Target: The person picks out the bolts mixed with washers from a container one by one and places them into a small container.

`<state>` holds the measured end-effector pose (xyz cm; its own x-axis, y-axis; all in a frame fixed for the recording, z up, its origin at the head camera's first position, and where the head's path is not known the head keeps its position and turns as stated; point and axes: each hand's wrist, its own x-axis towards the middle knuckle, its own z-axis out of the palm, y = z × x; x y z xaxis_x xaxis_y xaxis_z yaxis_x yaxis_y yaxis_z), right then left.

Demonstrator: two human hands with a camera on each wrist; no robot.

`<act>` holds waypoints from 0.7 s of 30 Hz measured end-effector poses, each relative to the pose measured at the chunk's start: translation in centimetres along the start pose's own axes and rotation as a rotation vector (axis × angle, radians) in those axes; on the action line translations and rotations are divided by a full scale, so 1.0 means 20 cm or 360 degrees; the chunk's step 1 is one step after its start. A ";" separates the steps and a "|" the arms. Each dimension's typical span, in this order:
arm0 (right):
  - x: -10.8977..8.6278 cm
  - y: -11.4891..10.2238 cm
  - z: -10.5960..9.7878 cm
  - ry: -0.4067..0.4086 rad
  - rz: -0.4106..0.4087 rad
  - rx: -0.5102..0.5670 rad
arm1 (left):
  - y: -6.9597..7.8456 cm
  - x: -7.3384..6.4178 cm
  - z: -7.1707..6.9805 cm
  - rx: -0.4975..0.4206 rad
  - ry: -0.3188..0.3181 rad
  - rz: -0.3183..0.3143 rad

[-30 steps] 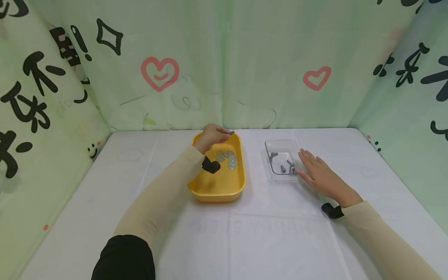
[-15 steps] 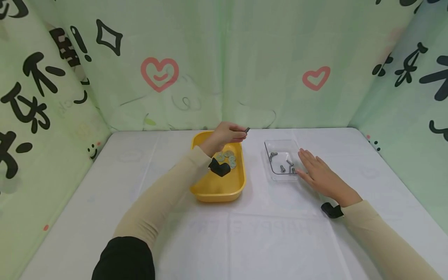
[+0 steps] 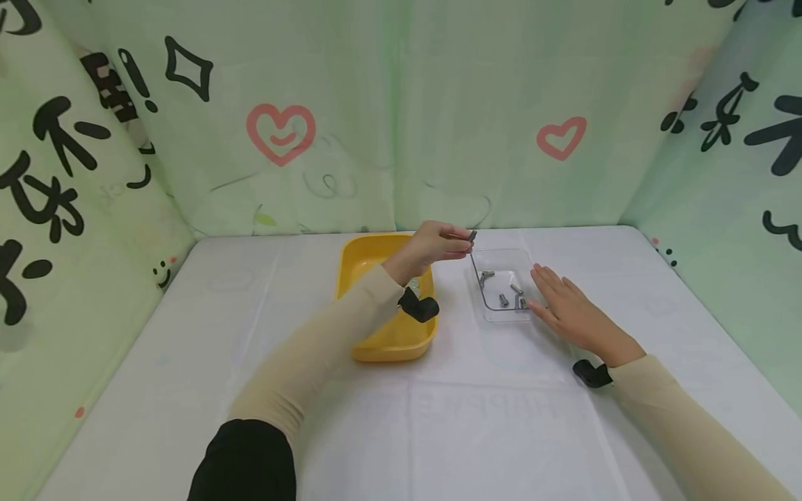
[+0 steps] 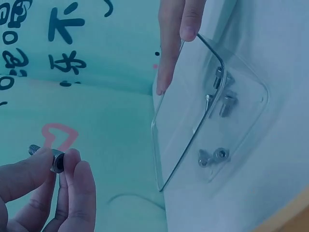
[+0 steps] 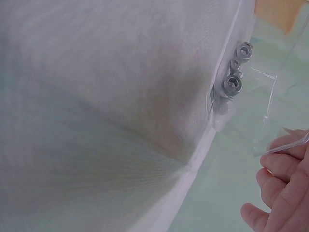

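My left hand (image 3: 429, 250) pinches a hex socket bolt (image 4: 58, 162) between thumb and fingers, above the table at the back left corner of a clear plastic box (image 3: 509, 316). Its threaded end points away from the fingertips in the left wrist view. Several similar bolts (image 3: 504, 300) lie on the box floor. Along the box's right side, my right hand (image 3: 576, 313) has its fingers straight, with the fingertips right at the rim. Beneath my left forearm stands a yellow tray (image 3: 397, 353); a few washers (image 3: 414, 284) show in it, the others hidden by the arm.
A white cloth (image 3: 489, 424) covers the table. Pale green curtains (image 3: 464, 139) with drawn hearts and black characters hang behind and at both sides. Black straps (image 3: 418, 306) circle both wrists.
My left hand has carried the bolt rightward from over the yellow tray to the clear box's back left corner. My right hand has stayed beside the box.
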<state>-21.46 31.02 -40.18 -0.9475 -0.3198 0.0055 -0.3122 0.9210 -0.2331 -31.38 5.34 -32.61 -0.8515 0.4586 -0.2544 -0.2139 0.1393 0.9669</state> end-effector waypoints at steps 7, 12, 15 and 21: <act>0.01 0.00 0.00 -0.0026 0.0014 0.0003 | -0.01 0.04 0.09 -0.0010 -0.0013 0.0010; 0.01 0.00 -0.01 -0.0027 0.0022 -0.0001 | -0.03 0.07 0.15 -0.0049 -0.0025 0.0030; 0.01 -0.01 -0.01 -0.0029 0.0024 -0.0009 | -0.05 0.09 0.18 -0.0039 -0.0032 0.0035; 0.02 -0.01 0.00 -0.0035 0.0037 -0.0018 | -0.09 0.11 0.22 -0.0054 0.0016 0.0014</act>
<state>-21.70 30.81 -40.12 -0.9528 -0.3029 -0.0214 -0.2909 0.9306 -0.2221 -30.79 9.94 -35.01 -0.8581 0.4509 -0.2456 -0.2220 0.1055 0.9693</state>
